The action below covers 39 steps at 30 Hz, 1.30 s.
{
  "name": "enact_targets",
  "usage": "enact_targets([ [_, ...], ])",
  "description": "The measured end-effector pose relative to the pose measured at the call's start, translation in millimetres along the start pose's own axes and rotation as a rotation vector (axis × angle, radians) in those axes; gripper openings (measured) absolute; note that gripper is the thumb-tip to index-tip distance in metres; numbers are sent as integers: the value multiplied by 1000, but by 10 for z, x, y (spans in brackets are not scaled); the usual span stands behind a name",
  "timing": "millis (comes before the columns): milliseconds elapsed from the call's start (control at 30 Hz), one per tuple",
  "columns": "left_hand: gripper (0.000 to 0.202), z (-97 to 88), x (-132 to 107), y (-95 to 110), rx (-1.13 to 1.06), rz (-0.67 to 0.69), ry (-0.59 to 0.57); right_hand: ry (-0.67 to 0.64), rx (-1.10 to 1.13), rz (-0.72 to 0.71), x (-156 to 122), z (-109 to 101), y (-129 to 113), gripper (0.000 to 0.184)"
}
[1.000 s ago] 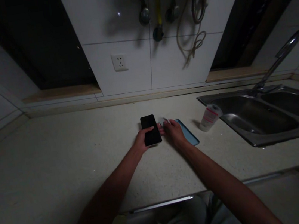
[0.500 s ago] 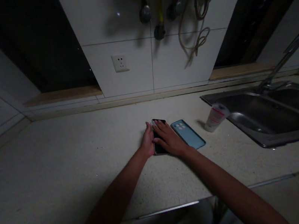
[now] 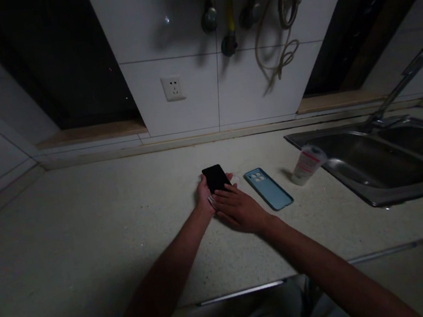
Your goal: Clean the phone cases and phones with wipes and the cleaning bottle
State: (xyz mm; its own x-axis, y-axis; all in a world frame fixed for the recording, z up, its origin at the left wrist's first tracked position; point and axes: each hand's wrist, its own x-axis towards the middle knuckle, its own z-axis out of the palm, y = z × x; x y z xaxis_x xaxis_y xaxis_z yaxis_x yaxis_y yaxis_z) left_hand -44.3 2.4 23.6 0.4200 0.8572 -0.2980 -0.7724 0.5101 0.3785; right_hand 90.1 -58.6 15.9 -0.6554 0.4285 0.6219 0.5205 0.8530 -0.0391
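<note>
A phone [image 3: 216, 177] with a dark screen rests face up in my left hand [image 3: 202, 194], slightly above or on the counter. My left palm is beneath it, thumb along the left edge, with fingertips showing past the right edge. Over the phone's lower end lies my right hand [image 3: 239, 208], fingers stretched out together and covering that part. A small pale bit [image 3: 211, 200] shows at the fingertips; I cannot tell what it is. To the right, a blue phone case [image 3: 269, 189] with camera cutouts lies on the counter, apart from both hands.
A plastic cup [image 3: 306, 166] with red print stands right of the case, beside the steel sink [image 3: 367, 203] and its faucet [image 3: 407, 76]. The speckled counter [image 3: 95, 214] meets a tiled wall with a socket [image 3: 173, 88], pipes and a looped cord [image 3: 280, 62].
The phone has turned and tilted to the left, its top now further left. My right hand has slid down from the upper screen to the lower end. My left fingers now show at the right edge.
</note>
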Motion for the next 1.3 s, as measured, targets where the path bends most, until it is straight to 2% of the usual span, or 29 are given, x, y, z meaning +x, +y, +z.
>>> enact_targets([
  [100, 77, 3, 5, 14, 13, -13, 1, 58, -26, 19, -36, -51, 51, 26],
  [233, 78, 28, -9, 16, 49, -92, -27, 167, -59, 214, -85, -110, 207, 24],
  [367, 71, 34, 3, -13, 78, -128, 6, 260, -30, 395, -123, -138, 359, 27],
  [567, 68, 50, 30, -57, 117, -177, -49, 384, -66, 563, -112, -156, 382, 22],
  [700, 70, 56, 36, -77, 136, -167, -107, 464, 61, 708, -85, -182, 352, 24],
  [900, 73, 46, 35, -90, 195, -192, -97, 499, 186, 796, -80, -194, 388, 20],
  [1033, 70, 19, 55, -103, 190, -150, -106, 553, 244, 874, -114, -141, 435, 24],
  [1167, 69, 17, 66, -120, 179, -167, -85, 557, 218, 835, -131, -113, 448, 29],
  [1300, 68, 87, 21, -126, 160, -202, -21, 395, 139, 611, -91, -131, 388, 26],
])
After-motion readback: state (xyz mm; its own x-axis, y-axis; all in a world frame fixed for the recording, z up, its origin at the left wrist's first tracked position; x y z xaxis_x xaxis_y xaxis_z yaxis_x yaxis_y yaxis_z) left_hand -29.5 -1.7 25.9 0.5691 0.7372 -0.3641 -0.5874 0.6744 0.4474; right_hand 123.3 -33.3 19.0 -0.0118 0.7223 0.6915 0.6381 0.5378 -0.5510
